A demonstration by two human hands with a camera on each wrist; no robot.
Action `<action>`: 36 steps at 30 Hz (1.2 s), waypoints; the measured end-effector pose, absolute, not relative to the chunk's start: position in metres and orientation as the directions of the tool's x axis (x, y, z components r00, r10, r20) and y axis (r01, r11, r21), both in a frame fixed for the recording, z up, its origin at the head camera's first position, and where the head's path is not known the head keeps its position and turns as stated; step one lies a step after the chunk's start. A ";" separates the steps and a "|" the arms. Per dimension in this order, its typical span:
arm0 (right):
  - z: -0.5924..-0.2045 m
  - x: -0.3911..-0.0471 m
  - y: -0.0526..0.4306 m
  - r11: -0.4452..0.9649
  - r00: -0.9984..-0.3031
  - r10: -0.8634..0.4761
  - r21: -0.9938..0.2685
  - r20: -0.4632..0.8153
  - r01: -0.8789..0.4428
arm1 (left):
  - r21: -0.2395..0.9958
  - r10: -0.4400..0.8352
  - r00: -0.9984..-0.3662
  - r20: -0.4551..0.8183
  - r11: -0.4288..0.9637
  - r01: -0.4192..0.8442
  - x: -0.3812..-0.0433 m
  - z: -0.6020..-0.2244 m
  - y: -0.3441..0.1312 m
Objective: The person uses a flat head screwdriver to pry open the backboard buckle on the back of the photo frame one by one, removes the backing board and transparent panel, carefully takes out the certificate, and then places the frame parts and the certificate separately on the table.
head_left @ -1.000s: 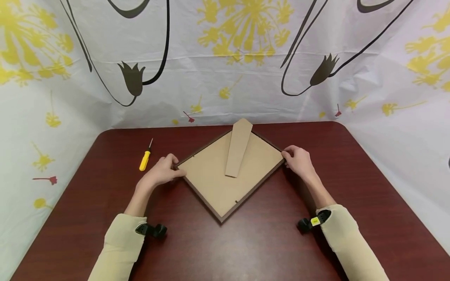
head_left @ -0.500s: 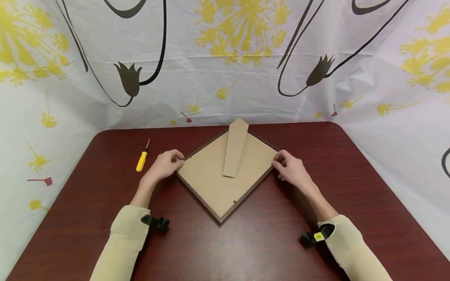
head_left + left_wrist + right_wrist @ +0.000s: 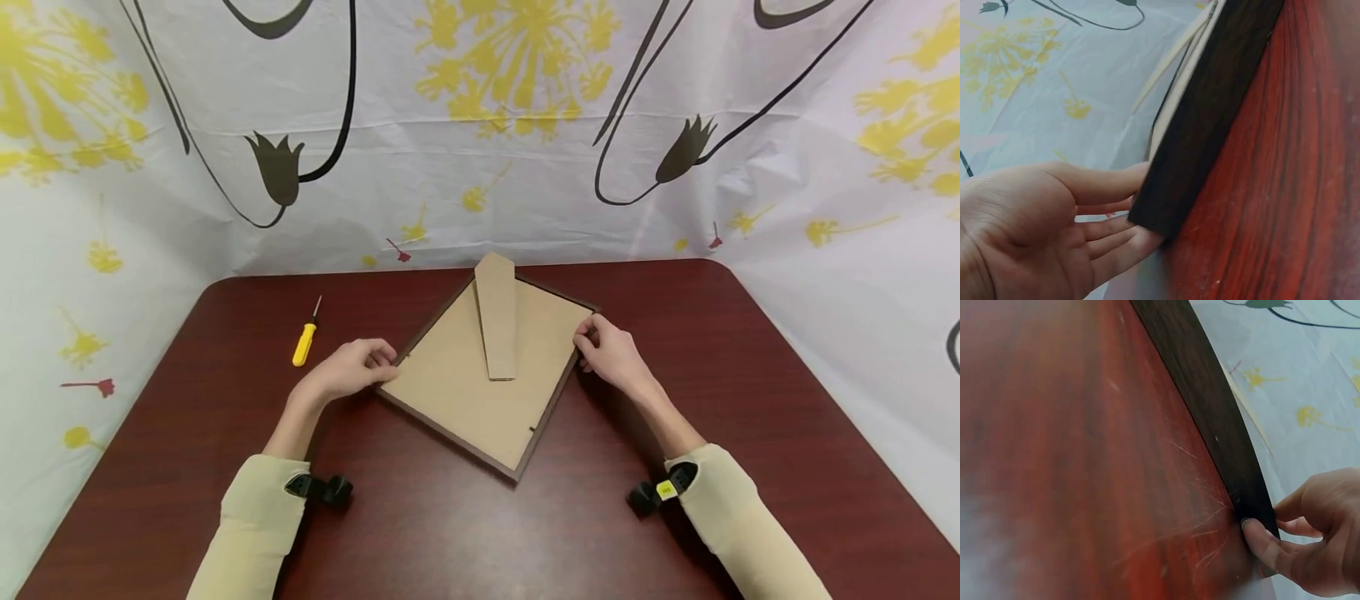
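A picture frame (image 3: 457,412) lies back side up on the table, its tan backing board showing inside a dark brown rim. A tapered cardboard easel leg (image 3: 498,325) rests on that backing, its pointed end reaching past the far corner. My left hand (image 3: 352,367) grips the frame's left corner; in the left wrist view the thumb (image 3: 1113,182) is at the upper edge and fingers reach under the dark side (image 3: 1191,144). On the opposite side my right hand (image 3: 611,354) pinches the rim just below the right corner, with fingertips on the dark side (image 3: 1216,419).
A screwdriver (image 3: 304,343) with a yellow handle lies left of the frame, beyond the left hand. The reddish-brown table (image 3: 480,542) ends at a white patterned sheet (image 3: 465,142) behind and at both sides.
The frame has turned counterclockwise: its near corner swung right and the easel leg's far end swung left. Both hands have shifted their holds on the rim. The screwdriver stays put.
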State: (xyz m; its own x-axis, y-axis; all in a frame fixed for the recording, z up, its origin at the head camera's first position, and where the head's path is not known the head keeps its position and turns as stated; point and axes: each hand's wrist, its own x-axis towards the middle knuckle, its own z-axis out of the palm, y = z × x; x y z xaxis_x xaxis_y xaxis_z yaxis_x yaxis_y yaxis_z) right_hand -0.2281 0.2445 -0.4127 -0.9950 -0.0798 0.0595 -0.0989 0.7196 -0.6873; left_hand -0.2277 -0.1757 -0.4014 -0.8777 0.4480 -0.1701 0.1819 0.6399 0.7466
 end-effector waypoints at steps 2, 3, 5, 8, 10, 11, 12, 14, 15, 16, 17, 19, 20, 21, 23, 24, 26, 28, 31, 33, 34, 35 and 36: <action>-0.413 -0.234 0.243 0.725 -0.995 -0.070 -0.681 0.076 -0.103 | 0.750 0.478 -0.856 -0.198 0.636 0.181 -0.225 -0.399 -0.176; -0.414 -0.236 0.243 0.727 -0.995 -0.067 -0.679 0.080 -0.103 | 0.752 0.488 -0.847 -0.210 0.635 0.179 -0.223 -0.398 -0.175; -0.414 -0.241 0.241 0.731 -0.995 -0.060 -0.676 0.080 -0.098 | 0.755 0.505 -0.833 -0.227 0.631 0.177 -0.222 -0.397 -0.175; -0.413 -0.245 0.240 0.725 -0.996 -0.062 -0.682 0.068 -0.092 | 0.765 0.518 -0.822 -0.236 0.621 0.172 -0.221 -0.396 -0.173; -0.412 -0.244 0.240 0.721 -0.996 -0.067 -0.687 0.053 -0.085 | 0.775 0.514 -0.827 -0.230 0.610 0.163 -0.220 -0.396 -0.172; -0.411 -0.243 0.239 0.719 -0.997 -0.069 -0.690 0.043 -0.079 | 0.781 0.504 -0.834 -0.225 0.605 0.154 -0.221 -0.397 -0.171; -0.410 -0.241 0.239 0.719 -0.997 -0.071 -0.691 0.033 -0.075 | 0.787 0.499 -0.839 -0.215 0.597 0.154 -0.221 -0.398 -0.170; -0.408 -0.237 0.238 0.723 -0.997 -0.081 -0.687 0.012 -0.067 | 0.796 0.479 -0.857 -0.190 0.586 0.151 -0.222 -0.401 -0.167; -0.406 -0.234 0.237 0.728 -0.997 -0.083 -0.683 0.001 -0.061 | 0.798 0.468 -0.867 -0.172 0.583 0.157 -0.222 -0.402 -0.165; -0.405 -0.232 0.237 0.733 -0.996 -0.087 -0.678 -0.010 -0.057 | 0.797 0.457 -0.876 -0.155 0.582 0.163 -0.223 -0.403 -0.163; -0.404 -0.229 0.235 0.739 -0.996 -0.090 -0.672 -0.022 -0.052 | 0.792 0.449 -0.883 -0.136 0.584 0.175 -0.224 -0.404 -0.161; -0.400 -0.223 0.233 0.752 -0.994 -0.095 -0.658 -0.046 -0.041 | 0.781 0.430 -0.897 -0.102 0.594 0.195 -0.226 -0.405 -0.157; -0.399 -0.221 0.232 0.757 -0.994 -0.095 -0.652 -0.062 -0.032 | 0.773 0.422 -0.903 -0.085 0.600 0.208 -0.228 -0.406 -0.155; -0.397 -0.218 0.231 0.759 -0.992 -0.095 -0.650 -0.078 -0.022 | 0.766 0.414 -0.907 -0.073 0.606 0.215 -0.230 -0.406 -0.152; -0.394 -0.212 0.228 0.763 -0.988 -0.100 -0.647 -0.115 -0.002 | 0.755 0.404 -0.913 -0.050 0.614 0.230 -0.235 -0.407 -0.148; -0.393 -0.210 0.227 0.765 -0.986 -0.104 -0.644 -0.133 0.006 | 0.752 0.394 -0.918 -0.044 0.618 0.229 -0.238 -0.408 -0.146; -0.391 -0.206 0.224 0.768 -0.979 -0.120 -0.640 -0.168 0.015 | 0.750 0.379 -0.925 -0.039 0.623 0.224 -0.243 -0.408 -0.143; -0.390 -0.204 0.222 0.771 -0.973 -0.135 -0.636 -0.187 0.015 | 0.746 0.372 -0.927 -0.037 0.627 0.222 -0.247 -0.409 -0.142; -0.391 -0.205 0.221 0.774 -0.969 -0.151 -0.633 -0.196 0.007 | 0.745 0.377 -0.925 -0.050 0.631 0.216 -0.249 -0.409 -0.141; -0.391 -0.207 0.221 0.777 -0.969 -0.155 -0.630 -0.191 0.000 | 0.744 0.382 -0.922 -0.060 0.633 0.214 -0.249 -0.410 -0.140; -0.392 -0.208 0.222 0.779 -0.970 -0.155 -0.627 -0.188 -0.003 | 0.744 0.386 -0.920 -0.064 0.633 0.214 -0.248 -0.410 -0.140; -0.392 -0.210 0.223 0.783 -0.970 -0.155 -0.622 -0.185 -0.006 | 0.744 0.388 -0.919 -0.070 0.633 0.211 -0.247 -0.411 -0.139; -0.392 -0.211 0.223 0.784 -0.971 -0.154 -0.621 -0.184 -0.007 | 0.746 0.389 -0.918 -0.074 0.632 0.208 -0.246 -0.410 -0.139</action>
State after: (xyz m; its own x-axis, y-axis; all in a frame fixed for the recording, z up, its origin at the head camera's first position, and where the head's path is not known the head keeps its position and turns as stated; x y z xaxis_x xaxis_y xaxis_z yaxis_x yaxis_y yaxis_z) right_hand -0.2115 0.2234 -0.3919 -0.9709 -0.1540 -0.1837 -0.0069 0.7839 -0.6209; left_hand -0.2458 -0.1389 -0.4105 -0.9182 0.3893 -0.0735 0.2084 0.6324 0.7461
